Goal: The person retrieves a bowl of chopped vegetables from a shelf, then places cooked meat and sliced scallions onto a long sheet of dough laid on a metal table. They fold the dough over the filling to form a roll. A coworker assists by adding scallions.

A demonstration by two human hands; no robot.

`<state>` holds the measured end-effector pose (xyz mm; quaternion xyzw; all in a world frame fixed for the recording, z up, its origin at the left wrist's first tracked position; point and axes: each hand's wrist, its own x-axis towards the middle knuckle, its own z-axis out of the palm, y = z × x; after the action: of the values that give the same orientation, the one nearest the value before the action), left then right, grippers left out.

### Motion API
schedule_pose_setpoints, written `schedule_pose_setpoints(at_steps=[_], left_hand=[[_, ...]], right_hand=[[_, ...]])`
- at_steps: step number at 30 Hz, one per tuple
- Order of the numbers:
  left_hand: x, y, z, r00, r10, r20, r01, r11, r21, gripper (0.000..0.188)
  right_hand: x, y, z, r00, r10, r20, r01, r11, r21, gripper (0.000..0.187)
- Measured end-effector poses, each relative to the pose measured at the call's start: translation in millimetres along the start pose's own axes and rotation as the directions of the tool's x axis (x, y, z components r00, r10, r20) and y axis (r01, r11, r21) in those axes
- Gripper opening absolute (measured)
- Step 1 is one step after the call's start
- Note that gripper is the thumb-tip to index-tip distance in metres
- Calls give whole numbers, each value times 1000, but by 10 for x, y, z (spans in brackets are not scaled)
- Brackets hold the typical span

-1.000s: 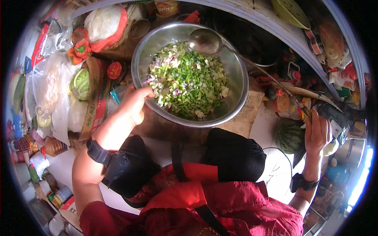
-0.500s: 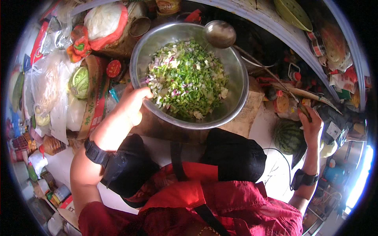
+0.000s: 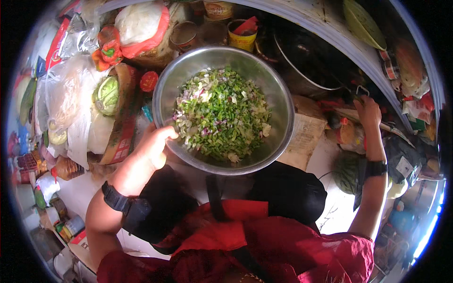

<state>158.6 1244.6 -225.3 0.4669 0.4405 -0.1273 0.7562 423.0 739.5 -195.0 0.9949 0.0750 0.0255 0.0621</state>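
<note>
A large steel bowl (image 3: 281,134) stands in front of me, above my knees. Chopped green and purple-white vegetables (image 3: 222,113) are heaped inside it. My left hand (image 3: 153,145) grips the bowl's near-left rim, thumb over the edge. Out at the right, my right hand (image 3: 368,111) is closed around the handle end of a ladle, beside a dark round pot (image 3: 309,75). The ladle's scoop cannot be made out in the dark area now.
A cardboard box (image 3: 123,106) with cabbage (image 3: 107,95) stands at the left, near red peppers (image 3: 109,45). Behind the bowl is a yellow tub (image 3: 242,35). A watermelon (image 3: 347,172) lies below my right forearm. A metal shelf edge (image 3: 330,28) curves across the back right.
My right hand has moved forward, taking the ladle's scoop from over the bowl's far rim toward the dark pot. The bowl sits slightly lower in view; my left hand keeps its hold.
</note>
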Motion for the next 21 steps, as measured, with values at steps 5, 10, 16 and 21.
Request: schedule_pose_setpoints(at_steps=[5,10,16,21], left_hand=[[11,-38,-10,1000,-3,-26,5,998,67,39],[72,-62,-81,999,18,-43,-15,998,66,42],[267,-168,-263,999,-38,-38,40,998,41,44],[410,-319,-504,999,-43,33,40,994,101,34]], right_hand=[[300,150,483,997,-18,74,20,999,-35,37],[437,359,775,978,-70,195,83,995,-58,41],[464,-215,422,961,-82,263,136,971,-195,33],[707,-1614,314,827,-563,-13,560,819,124,25]])
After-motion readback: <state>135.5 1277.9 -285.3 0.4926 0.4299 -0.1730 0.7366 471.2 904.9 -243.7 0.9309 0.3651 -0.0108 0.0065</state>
